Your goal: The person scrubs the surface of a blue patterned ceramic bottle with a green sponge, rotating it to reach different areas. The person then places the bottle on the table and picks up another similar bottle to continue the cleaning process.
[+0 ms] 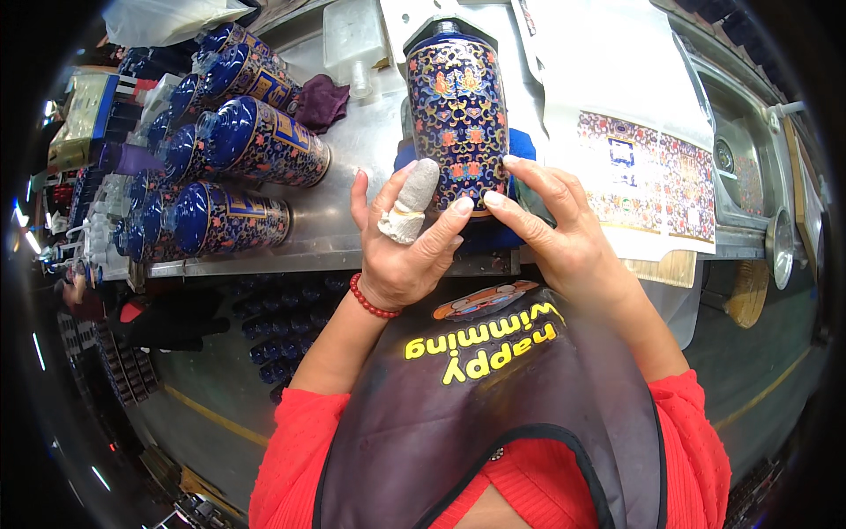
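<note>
A dark blue bottle (458,115) with a dense gold, red and turquoise floral pattern lies before me, its dark neck pointing away. Blue cloth (523,154) shows beneath it. At its near left edge is my left hand (398,251), thumb tip at the base and the other fingers spread. A grey fabric cover tied with a band (418,189) sleeves one of its fingers. My right hand (568,229) touches the lower right edge with outstretched thumb and index finger. Neither hand is wrapped round the bottle. Its underside is hidden.
Several similar blue bottles (264,141) lie on the metal table (344,207) at left, near a purple cloth (322,103) and a clear plastic container (354,40). Printed floral sheets (648,176) lie at right, before a metal sink (736,132). More bottles (286,326) stand below the table.
</note>
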Demonstrator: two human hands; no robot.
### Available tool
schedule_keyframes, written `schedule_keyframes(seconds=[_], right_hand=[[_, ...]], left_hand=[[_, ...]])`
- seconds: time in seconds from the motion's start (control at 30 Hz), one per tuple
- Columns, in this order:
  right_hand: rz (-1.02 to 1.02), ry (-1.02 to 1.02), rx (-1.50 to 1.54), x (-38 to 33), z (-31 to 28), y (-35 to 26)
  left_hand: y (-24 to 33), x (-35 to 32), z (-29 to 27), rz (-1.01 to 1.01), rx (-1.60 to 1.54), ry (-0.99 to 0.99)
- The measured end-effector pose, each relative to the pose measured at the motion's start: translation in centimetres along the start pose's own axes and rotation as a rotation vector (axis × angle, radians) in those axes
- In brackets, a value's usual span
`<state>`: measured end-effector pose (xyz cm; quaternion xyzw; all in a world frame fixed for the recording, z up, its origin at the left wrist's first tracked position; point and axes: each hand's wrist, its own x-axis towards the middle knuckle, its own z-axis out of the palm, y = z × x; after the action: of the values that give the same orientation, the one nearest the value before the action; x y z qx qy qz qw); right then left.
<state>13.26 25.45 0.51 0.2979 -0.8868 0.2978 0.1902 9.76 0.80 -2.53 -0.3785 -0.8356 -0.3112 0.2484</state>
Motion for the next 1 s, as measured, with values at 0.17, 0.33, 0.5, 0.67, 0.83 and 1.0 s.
schedule_keyframes(seconds=[0.17, 0.33, 0.5, 0.67, 0.83, 1.0], right_hand=[[0.033, 0.002, 0.021, -0.2, 0.3, 0.2], [0.017, 0.020, -0.008, -0.6, 0.3, 0.3], [-0.015, 0.018, -0.048, -1.1, 0.7, 0.2], [-0.033, 0.020, -0.066, -1.2, 0.7, 0.0], [-0.027, 0.021, -0.054, -0.8, 0.6, -0.3], [-0.025, 0.023, -0.057, -0.5, 0.6, -0.5]], left_hand=[[0.2, 0.4, 0.0, 0.064, 0.050, 0.021], [-0.4, 0.4, -0.7, 0.139, 0.067, -0.012], [-0.1, -0.1, -0.7, 0.063, 0.019, 0.017], [-0.3, -0.3, -0.7, 0.066, 0.040, 0.019], [-0.5, -0.3, -0.7, 0.097, 0.057, 0.027], [-0.5, -0.5, -0.7, 0.060, 0.029, 0.047]])
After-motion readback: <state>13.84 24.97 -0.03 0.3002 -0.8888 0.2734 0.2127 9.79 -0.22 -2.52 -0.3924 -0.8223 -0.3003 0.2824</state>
